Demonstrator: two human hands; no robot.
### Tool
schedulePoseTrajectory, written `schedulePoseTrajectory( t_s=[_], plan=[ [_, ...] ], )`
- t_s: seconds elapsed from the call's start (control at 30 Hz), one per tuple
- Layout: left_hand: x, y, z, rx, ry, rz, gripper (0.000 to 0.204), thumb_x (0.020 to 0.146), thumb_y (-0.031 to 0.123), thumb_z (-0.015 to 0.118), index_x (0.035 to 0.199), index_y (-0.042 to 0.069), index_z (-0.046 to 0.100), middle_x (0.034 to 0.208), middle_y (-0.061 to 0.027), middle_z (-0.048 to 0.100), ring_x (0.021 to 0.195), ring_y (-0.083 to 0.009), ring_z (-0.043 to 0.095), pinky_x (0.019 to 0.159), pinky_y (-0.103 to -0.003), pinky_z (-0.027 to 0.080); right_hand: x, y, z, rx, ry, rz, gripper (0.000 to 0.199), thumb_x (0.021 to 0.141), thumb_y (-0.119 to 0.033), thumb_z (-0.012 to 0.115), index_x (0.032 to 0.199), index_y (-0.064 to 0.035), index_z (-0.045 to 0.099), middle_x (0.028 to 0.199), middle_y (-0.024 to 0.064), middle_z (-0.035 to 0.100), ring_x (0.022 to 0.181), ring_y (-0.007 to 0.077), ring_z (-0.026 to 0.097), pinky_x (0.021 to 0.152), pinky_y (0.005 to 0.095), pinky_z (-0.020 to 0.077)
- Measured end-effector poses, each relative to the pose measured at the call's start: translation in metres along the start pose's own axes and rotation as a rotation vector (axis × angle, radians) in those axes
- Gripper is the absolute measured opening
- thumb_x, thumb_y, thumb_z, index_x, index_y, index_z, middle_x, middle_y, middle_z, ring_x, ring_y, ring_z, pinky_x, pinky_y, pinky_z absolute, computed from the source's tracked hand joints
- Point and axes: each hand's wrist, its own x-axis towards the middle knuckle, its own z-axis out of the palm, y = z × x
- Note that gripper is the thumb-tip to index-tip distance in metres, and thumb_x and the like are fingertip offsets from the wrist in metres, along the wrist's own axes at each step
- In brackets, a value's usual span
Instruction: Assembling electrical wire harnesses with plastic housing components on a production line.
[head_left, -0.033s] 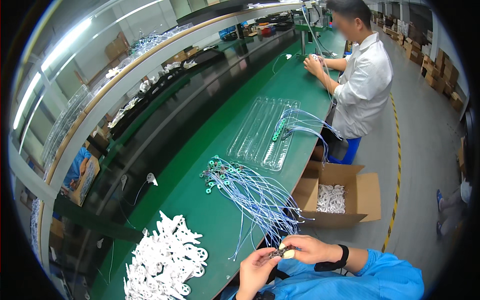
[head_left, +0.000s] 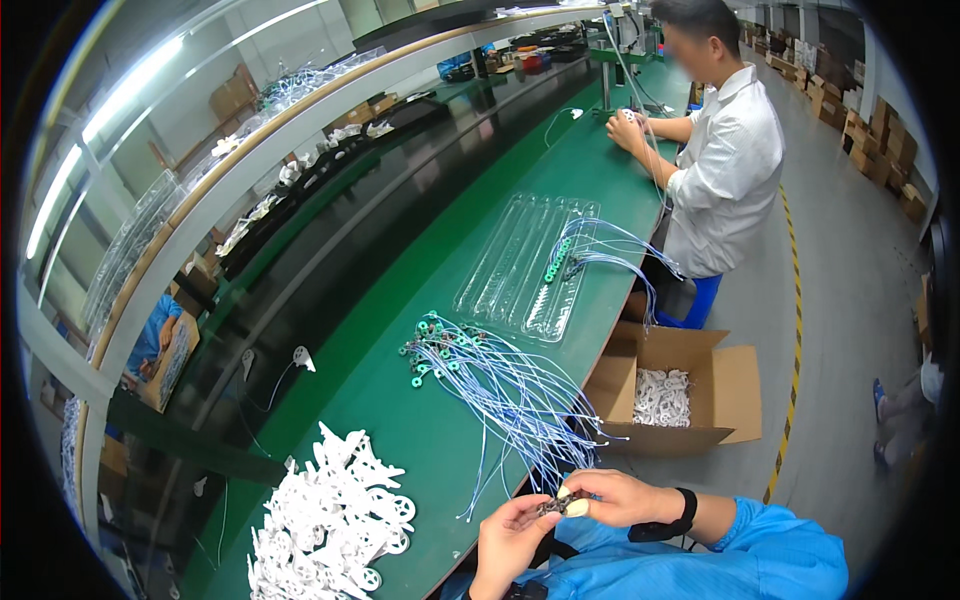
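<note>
At the table's near edge, my left hand (head_left: 511, 538) and my right hand (head_left: 622, 498) meet, fingers pinched on a small dark part (head_left: 554, 506). It looks metallic, but the fingertips cover much of it and its kind does not show. Pale yellow covers sit on my right thumb and a right fingertip. Just beyond my hands lies a bundle of blue and white wires (head_left: 515, 395) with green ring-shaped ends (head_left: 420, 370). Left of it is a heap of white plastic parts (head_left: 325, 520), some with round spoked frames.
A clear plastic tray (head_left: 500, 265) holds several green-ended wires on its right side. An open cardboard box (head_left: 740, 395) with white parts stands right of the green table (head_left: 440, 450). A co-worker in a white coat (head_left: 735, 170) works farther along. A dark conveyor belt (head_left: 330, 260) runs at left.
</note>
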Motion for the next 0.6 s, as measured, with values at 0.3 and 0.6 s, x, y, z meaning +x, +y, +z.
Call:
schedulePoseTrajectory(
  t_s=[0.3, 0.6],
  plan=[
    [0.007, -0.009, -0.009, 0.003, -0.077, -0.033, 0.026, 0.087, 0.000, 0.060, 0.112, -0.004, 0.055, 0.097, -0.0088, 0.063, 0.087, -0.0138, 0.061, 0.079, -0.024, 0.049, -0.001, 0.012, 0.013, 0.257, -0.015, 0.196, 0.024, 0.092, -0.019, 0.058, 0.108, -0.0017, 0.057, 0.094, 0.0033, 0.062, 0.087, 0.0096, 0.055, 0.079, 0.0268, 0.0457],
    [0.015, -0.005, 0.008, -0.096, 0.061, -0.038, 0.021, 0.088, 0.005, 0.061, 0.107, -0.003, 0.057, 0.084, -0.0029, 0.061, 0.069, -0.0076, 0.055, 0.063, -0.019, 0.045, 0.004, 0.029, 0.012, 0.510, 0.005, 0.189, 0.023, 0.096, -0.018, 0.052, 0.110, -0.0010, 0.053, 0.099, -0.0013, 0.055, 0.093, 0.0062, 0.050, 0.083, 0.0235, 0.0425]
  ],
)
